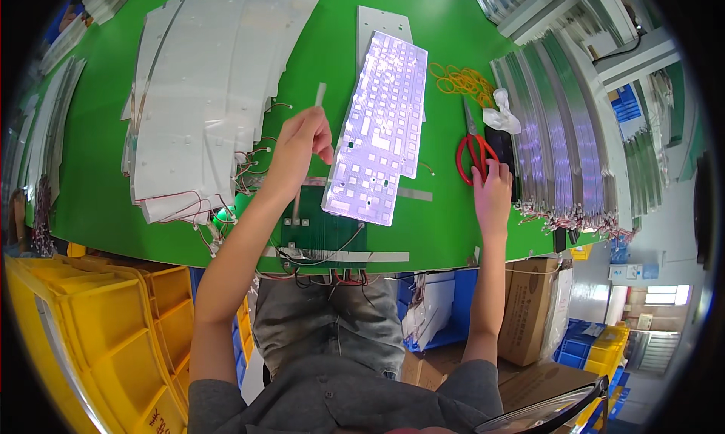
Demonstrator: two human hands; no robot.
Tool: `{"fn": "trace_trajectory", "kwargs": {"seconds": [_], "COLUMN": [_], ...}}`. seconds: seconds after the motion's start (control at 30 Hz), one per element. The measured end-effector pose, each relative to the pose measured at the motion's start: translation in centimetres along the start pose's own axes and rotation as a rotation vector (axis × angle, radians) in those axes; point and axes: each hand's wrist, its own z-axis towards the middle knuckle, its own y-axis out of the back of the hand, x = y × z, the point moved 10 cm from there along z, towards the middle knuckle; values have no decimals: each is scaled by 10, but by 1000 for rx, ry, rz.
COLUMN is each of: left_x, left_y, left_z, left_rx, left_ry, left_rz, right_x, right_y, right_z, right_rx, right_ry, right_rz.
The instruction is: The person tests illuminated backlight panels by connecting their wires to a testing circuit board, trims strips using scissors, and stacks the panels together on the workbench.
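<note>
The lit keyboard backlight sheet (381, 128) lies in the upper middle of the frame, its long axis running from top to lower left, between your two hands. Your left hand (300, 143) sits just beside its left edge, fingers pinched closed on a thin pale strip (319, 94) that sticks up toward the top. Your right hand (492, 191), at centre right, rests loosely curled on the red-handled scissors (474, 151), fingers touching the handles, well apart from the sheet.
</note>
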Motion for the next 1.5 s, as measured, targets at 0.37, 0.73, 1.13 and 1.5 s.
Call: {"fn": "trace_trajectory", "kwargs": {"seconds": [0.37,0.73,1.13,1.5], "left_x": [7,1,-17,-10], "left_y": [-10,-28,-44,-49], "left_z": [4,-5,-12,-14], "left_rx": [60,194,265,340], "left_ry": [86,70,-75,-46], "left_rz": [44,90,243,182], "right_x": [-42,49,111,117], "right_y": [-42,10,11,3], "right_z": [13,-31,-58,-63], "right_rx": [111,524,814,856], "right_ry": [-219,-43,10,-5], "right_rz": [622,1028,898,902]}}
